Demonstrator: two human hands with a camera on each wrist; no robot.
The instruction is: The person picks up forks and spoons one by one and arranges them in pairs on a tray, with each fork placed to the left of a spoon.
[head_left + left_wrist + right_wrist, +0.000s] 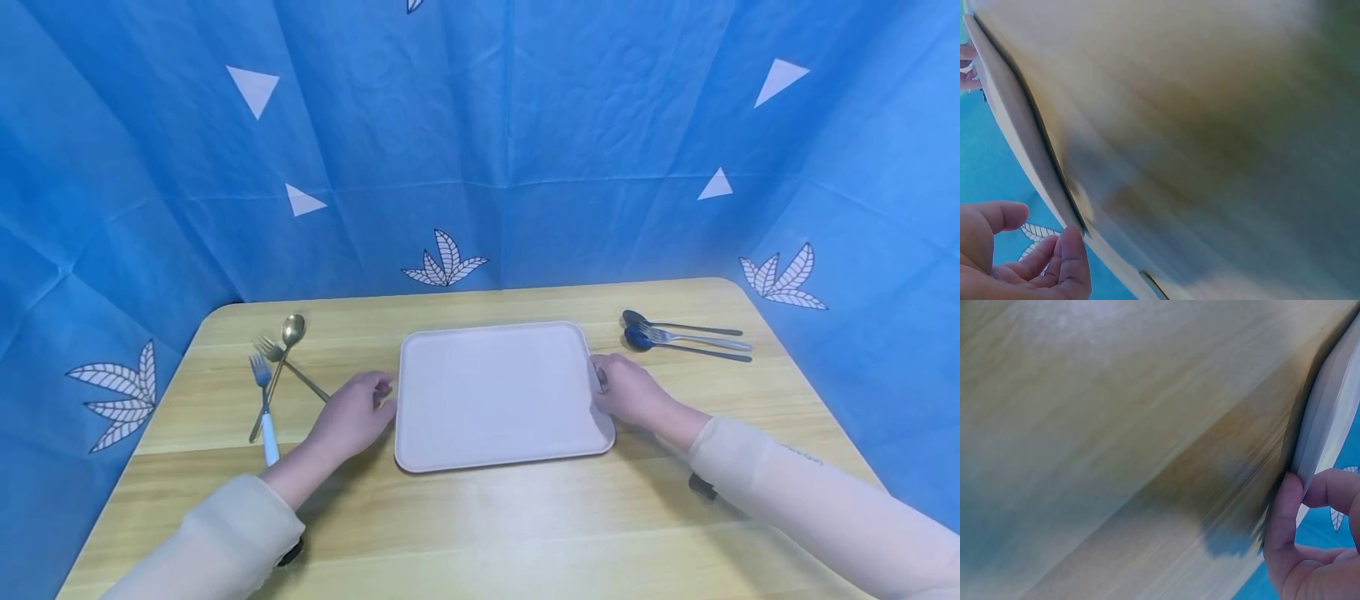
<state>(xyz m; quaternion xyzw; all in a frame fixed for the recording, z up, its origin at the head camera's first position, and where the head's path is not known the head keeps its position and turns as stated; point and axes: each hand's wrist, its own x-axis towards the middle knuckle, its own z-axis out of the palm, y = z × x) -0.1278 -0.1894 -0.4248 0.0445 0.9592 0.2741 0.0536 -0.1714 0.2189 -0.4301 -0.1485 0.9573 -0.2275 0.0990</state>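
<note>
A pale rectangular tray [498,396] lies on the wooden table, its rim slightly raised. At its right edge my right hand [628,388] pinches the rim; the right wrist view shows a finger against the outer wall and the thumb [1330,487] at the top. My left hand [358,417] is beside the left edge, thumb and fingers parted, fingertips close to the rim. In the left wrist view the fingers [1074,259] are bent loosely, with a gap between them and the thumb [1007,215].
Left of the tray lie a gold spoon [293,330], a gold fork [272,351] and a blue-handled fork [270,437], crossing one another. Two dark spoons with a silver fork [701,339] between them lie at the right. A blue curtain [510,150] hangs behind the table [517,533].
</note>
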